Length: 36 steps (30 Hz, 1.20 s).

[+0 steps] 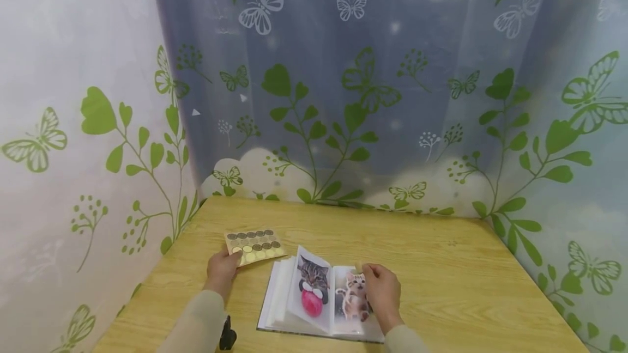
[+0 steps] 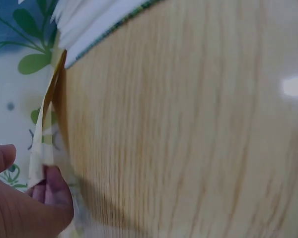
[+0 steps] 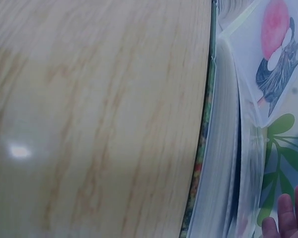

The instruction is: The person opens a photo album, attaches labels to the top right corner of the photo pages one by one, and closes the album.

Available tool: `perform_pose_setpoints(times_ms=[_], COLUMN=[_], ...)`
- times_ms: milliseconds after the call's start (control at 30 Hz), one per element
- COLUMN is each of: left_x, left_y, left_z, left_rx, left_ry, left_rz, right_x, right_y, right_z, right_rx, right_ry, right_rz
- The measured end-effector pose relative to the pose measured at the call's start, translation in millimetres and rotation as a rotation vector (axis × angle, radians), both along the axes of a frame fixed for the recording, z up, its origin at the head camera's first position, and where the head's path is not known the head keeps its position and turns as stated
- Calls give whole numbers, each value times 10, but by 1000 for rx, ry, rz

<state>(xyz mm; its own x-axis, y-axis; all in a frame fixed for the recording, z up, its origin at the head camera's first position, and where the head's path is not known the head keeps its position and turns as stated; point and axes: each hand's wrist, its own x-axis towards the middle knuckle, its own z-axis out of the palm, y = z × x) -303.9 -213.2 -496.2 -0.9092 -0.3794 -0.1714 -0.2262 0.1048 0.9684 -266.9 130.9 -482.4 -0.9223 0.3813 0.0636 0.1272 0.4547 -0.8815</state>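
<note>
Presently | left hand [image 1: 223, 272] pinches dotted sheet [image 1: 255, 255] | right hand [image 1: 385, 290] at photo album [image 1: 276, 296], grip indeterminate | risk: raised leaf [image 1: 314, 287], if unsupported, might flop rightward

Left hand [image 1: 223, 272]: grips cream sheet of round gold and dark dots [image 1: 256, 247] | right hand [image 1: 385, 290]: at right page [image 1: 349, 301] of open white-paged cat-photo album [image 1: 326, 319], grip unclear from here | yellow wood-grain table [image 1: 456, 287] | blue-grey leaf-print curtain [image 1: 314, 31] behind

Your left sleeve [image 1: 193, 323] and right sleeve [image 1: 405, 340] are plain pale cream and long; a small black piece [image 1: 228, 334] shows beside the left one.
</note>
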Motion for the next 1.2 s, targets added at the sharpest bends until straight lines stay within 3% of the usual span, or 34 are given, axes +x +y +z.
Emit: perform_pose_setpoints(times_ms=[267,367,600,767,967,1200], left_x=[64,54,41,91,215,342], left_y=[50,171,575,867,1145,1295], left_z=[70,102,201,301,433,452], left_rx=[-273,-356,-449,-541,-701,-893], left_ry=[-7,61,224,308,370,370], left_rz=[-84,-146,-280,-355,-484,-650], right_x=[0,0,-8,-4,-15,-45], right_y=[-13,-18,-18,-2,-8,-13], right_z=[-17,-28,-62,-73,-68,-91], right_rx=[7,5,26,43,47,48], right_ry=[4,6,12,21,-12,-45], right_rz=[10,14,28,46,39,35])
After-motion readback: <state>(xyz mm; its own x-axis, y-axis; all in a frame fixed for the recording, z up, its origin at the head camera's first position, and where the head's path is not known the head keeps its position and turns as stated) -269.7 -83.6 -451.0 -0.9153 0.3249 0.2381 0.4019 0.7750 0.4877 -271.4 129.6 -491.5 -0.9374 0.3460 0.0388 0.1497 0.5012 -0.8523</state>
